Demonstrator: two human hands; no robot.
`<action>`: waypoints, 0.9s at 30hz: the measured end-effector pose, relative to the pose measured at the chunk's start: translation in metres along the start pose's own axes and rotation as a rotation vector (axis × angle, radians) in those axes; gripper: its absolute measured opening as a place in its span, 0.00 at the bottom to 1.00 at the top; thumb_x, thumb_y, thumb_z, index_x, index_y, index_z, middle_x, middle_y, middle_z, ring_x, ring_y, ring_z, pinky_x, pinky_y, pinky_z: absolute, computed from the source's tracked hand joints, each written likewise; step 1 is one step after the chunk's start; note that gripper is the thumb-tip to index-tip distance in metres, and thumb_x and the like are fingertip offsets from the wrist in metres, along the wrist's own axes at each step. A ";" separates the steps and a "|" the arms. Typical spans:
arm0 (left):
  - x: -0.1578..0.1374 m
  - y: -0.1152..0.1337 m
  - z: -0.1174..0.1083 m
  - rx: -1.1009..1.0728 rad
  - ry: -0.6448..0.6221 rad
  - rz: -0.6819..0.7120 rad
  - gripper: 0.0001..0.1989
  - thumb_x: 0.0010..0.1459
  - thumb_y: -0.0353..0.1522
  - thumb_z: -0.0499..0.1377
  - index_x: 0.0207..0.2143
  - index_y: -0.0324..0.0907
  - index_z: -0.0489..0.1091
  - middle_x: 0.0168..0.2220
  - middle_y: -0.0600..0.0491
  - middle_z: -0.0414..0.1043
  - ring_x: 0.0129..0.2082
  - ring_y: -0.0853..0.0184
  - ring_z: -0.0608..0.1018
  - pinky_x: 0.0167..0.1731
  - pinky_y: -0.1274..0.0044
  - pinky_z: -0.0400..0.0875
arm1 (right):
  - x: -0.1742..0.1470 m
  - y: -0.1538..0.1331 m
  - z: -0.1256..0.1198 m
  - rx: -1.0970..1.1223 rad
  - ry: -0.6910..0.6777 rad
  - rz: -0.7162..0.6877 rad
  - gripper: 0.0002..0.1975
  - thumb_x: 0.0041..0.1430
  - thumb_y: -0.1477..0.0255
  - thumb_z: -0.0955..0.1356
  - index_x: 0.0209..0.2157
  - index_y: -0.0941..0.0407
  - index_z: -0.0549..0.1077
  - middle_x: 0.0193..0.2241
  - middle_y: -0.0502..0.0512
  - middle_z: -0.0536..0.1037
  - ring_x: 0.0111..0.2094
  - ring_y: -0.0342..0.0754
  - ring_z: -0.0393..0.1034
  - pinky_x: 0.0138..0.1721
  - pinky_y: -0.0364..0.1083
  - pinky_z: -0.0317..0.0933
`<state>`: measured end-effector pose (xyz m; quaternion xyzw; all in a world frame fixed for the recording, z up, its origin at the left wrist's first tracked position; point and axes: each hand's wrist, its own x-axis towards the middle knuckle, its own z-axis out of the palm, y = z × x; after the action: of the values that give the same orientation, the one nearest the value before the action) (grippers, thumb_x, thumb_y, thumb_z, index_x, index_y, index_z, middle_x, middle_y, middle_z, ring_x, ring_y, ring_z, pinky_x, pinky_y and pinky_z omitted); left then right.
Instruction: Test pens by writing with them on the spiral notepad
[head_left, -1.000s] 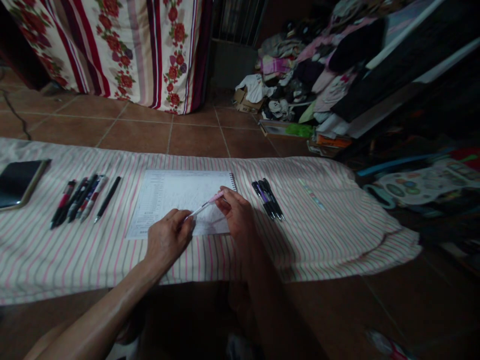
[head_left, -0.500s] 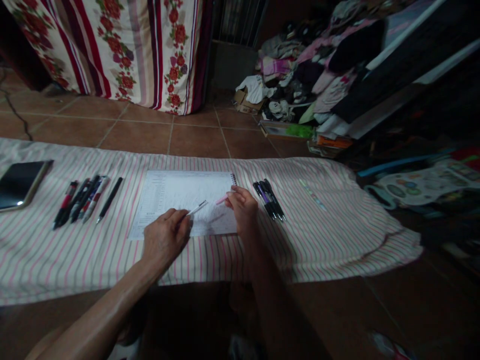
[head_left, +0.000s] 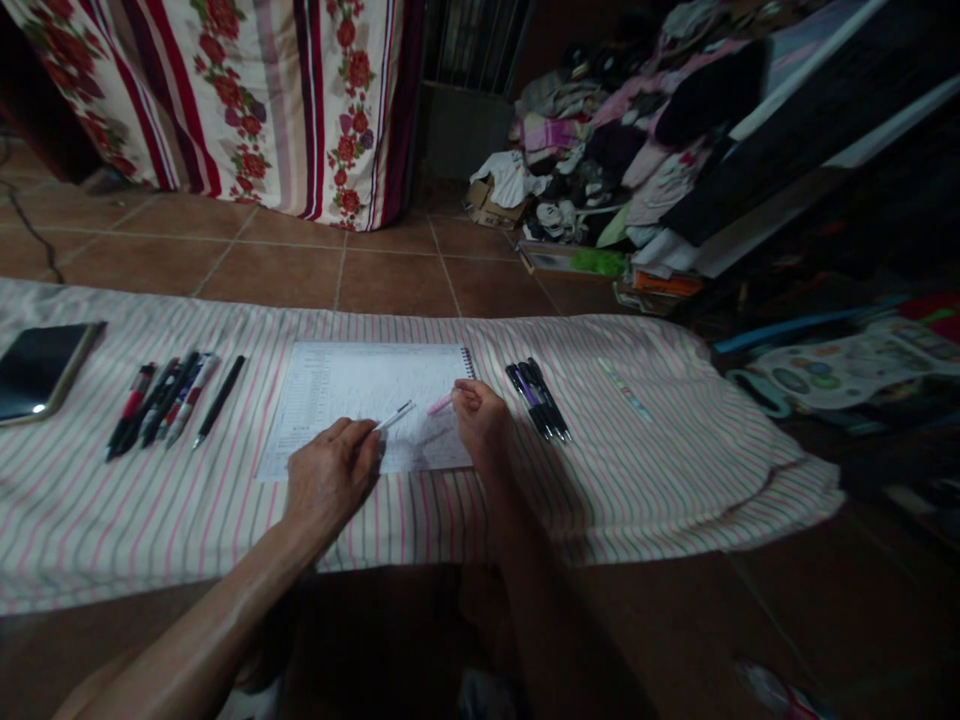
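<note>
My left hand (head_left: 334, 465) rests over the lower left of a white spiral notebook (head_left: 367, 370) and is closed on a slim white pen (head_left: 394, 414), its dark end pointing up and right. Across from it, my right hand (head_left: 481, 412) pinches a short pink pen part (head_left: 440, 403); whether it is a cap or a piece of barrel I cannot tell. A small gap separates the pink piece from the white pen's end. Both are held above the notebook page, which carries printed text and faint marks. Fingers cover the rest of each piece.
Left of the notebook lie a black pen (head_left: 220, 402) and a bunch of several pens (head_left: 161, 405), then a tablet (head_left: 45, 370). Several dark pens (head_left: 538, 400) and a pale patterned strip (head_left: 625, 388) lie to the right. Striped cloth (head_left: 675, 470) covers the low surface.
My right hand has turned slightly, and its fingers have curled in further around the pink pen part, which has shifted a little left. My left hand and the white pen have stayed put.
</note>
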<state>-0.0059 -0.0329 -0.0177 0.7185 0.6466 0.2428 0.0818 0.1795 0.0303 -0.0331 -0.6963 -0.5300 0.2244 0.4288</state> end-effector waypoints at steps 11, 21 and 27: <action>0.000 0.001 0.000 0.032 -0.030 0.001 0.14 0.60 0.38 0.49 0.40 0.44 0.71 0.33 0.54 0.74 0.30 0.67 0.74 0.25 0.78 0.58 | -0.004 0.002 0.002 -0.115 0.032 -0.196 0.13 0.53 0.73 0.62 0.37 0.60 0.75 0.38 0.62 0.74 0.31 0.48 0.70 0.39 0.48 0.64; 0.002 0.001 -0.001 0.061 -0.027 -0.014 0.14 0.60 0.38 0.49 0.40 0.44 0.72 0.32 0.54 0.74 0.30 0.68 0.74 0.25 0.77 0.57 | -0.021 -0.015 0.006 0.096 -0.178 -0.257 0.13 0.56 0.69 0.61 0.36 0.58 0.74 0.27 0.54 0.75 0.23 0.41 0.69 0.27 0.40 0.63; 0.003 0.001 -0.001 -0.024 0.001 -0.064 0.14 0.61 0.37 0.48 0.40 0.43 0.71 0.33 0.53 0.74 0.30 0.67 0.75 0.26 0.78 0.60 | -0.035 -0.026 0.012 0.371 -0.431 0.015 0.13 0.54 0.63 0.64 0.28 0.58 0.72 0.15 0.45 0.67 0.12 0.36 0.56 0.14 0.37 0.52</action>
<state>-0.0054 -0.0300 -0.0154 0.6963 0.6662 0.2485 0.0977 0.1449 0.0041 -0.0229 -0.5462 -0.5536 0.4635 0.4246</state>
